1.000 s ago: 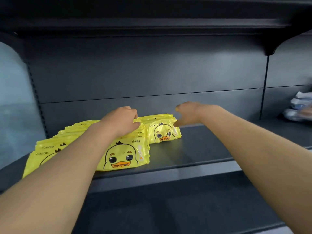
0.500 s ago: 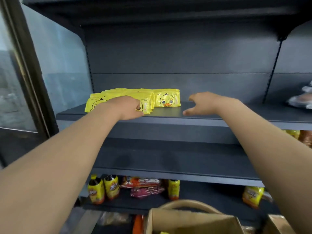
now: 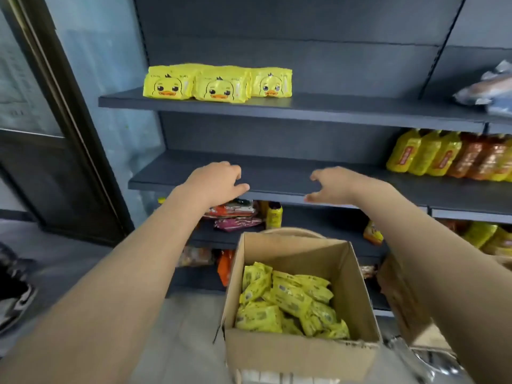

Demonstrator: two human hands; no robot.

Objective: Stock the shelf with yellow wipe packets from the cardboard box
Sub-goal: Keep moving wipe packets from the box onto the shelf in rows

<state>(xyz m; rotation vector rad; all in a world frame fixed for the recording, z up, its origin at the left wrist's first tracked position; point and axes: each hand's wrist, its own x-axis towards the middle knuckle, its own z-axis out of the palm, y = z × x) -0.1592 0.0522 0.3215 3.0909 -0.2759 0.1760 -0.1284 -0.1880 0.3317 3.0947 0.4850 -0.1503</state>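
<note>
Two bare arms reach toward a dark grey store rack, seen from a head-worn camera. The left hand [image 3: 219, 181], centre-left of the frame, and the right hand [image 3: 336, 184], just right of centre, hover side by side with a gap between them, in front of the edge of the middle shelf [image 3: 277, 177]. Both hold nothing, their fingers loosely curled and their thumbs turned in toward each other.

Three groups of yellow wipe packets [image 3: 219, 85], each printed with a cartoon duck face, sit in a row touching one another at the left end of the upper shelf [image 3: 346, 108], in the upper centre of the frame. Below the hands, at lower centre, an open cardboard box [image 3: 299, 353] holds a jumbled heap of loose yellow packets [image 3: 288, 300] that covers its bottom. A second box [image 3: 401, 306] sits just beside it at lower right, partly hidden by the right forearm.

Yellow and orange bottles [image 3: 437, 156] line the middle shelf at right, and snack bags [image 3: 235, 216] lie on the shelf beneath. A dark door frame [image 3: 69, 120] runs down the left of the frame, and a black-and-white shoe [image 3: 16, 303] shows at the left edge.
</note>
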